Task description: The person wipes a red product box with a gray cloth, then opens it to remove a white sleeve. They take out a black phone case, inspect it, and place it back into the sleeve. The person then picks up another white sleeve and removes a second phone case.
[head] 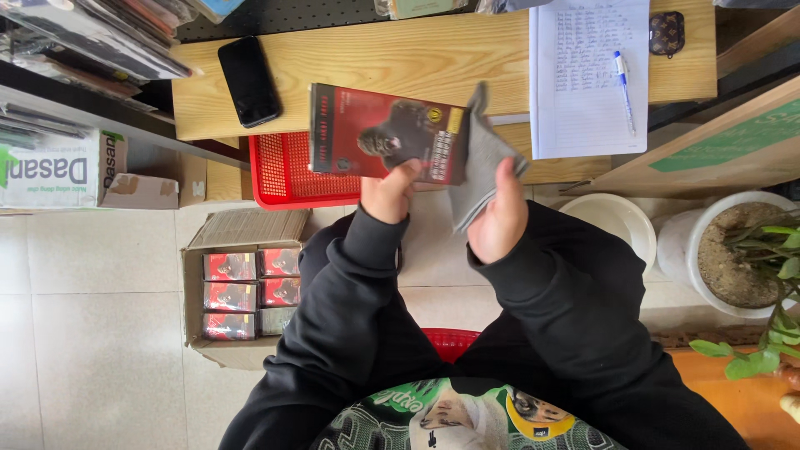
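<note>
light: bright, even daylight | shadows: soft, faint | focus: sharp | edges: mild wide-angle distortion

A flat red and black box, dark figure printed on its face, is held level above the desk edge, long side running nine to three; a grey cloth touches its three-o'clock end, hanging crumpled toward six.

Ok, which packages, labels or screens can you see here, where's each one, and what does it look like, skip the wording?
Flat red and black package: held by left hand, beside grey cloth in right hand.
Open cardboard box: on floor, left; rows of small red packs.
White carton: far left, green print.
Phone: on wooden bench, dark screen.
</note>
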